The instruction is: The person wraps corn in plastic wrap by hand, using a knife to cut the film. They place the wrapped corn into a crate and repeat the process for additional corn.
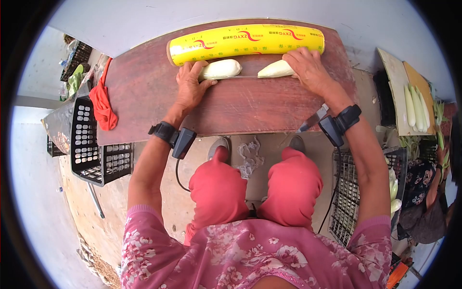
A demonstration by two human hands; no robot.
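The left hand (191, 86) grips one vegetable (221, 69), the right hand (310, 73), well apart, another (276, 69); even, light pressure suits both.

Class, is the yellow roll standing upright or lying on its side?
On its side: the yellow roll lies lengthwise across the table, its ends pointing left and right.

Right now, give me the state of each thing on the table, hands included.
Left hand: curled round the left cob's outer end.
Right hand: gripping the right cob's outer end.
Left cob: pale, lying flat.
Right cob: pale, lying flat, apart from the left one.
Yellow roll: lying on its side, beyond the cobs.
Red cloth: crumpled at the table's left edge.
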